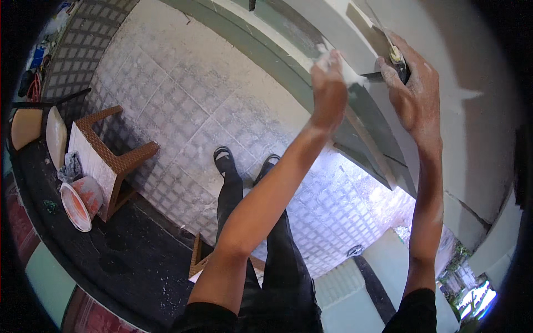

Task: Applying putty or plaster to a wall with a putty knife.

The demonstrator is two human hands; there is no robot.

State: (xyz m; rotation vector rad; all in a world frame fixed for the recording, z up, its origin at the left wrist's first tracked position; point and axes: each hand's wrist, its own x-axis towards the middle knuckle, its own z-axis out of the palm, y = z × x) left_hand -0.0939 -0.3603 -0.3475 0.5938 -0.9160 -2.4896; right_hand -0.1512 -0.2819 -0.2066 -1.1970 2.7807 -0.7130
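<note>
My left hand (pixel 330 91) is closed at a long pale-green edge (pixel 298 77), with white powdery stuff around its fingertips; I cannot make out what it holds. Just to its right, my right hand (pixel 413 89) is wrapped round a dark-handled tool (pixel 401 71) with a yellowish fitting, raised against the pale wall surface (pixel 469 72). White dust coats the fingers of both hands. My two forearms reach up from the lower edge, and my legs and sandalled feet show below them.
A tiled, dusty floor (pixel 172 83) lies under me. At left are brown woven stools (pixel 116 161), a white-rimmed bucket (pixel 83 197) with orange inside, a grey rag (pixel 71 168) and a black ledge (pixel 133 261). A pale stepped surface (pixel 341 283) is at lower right.
</note>
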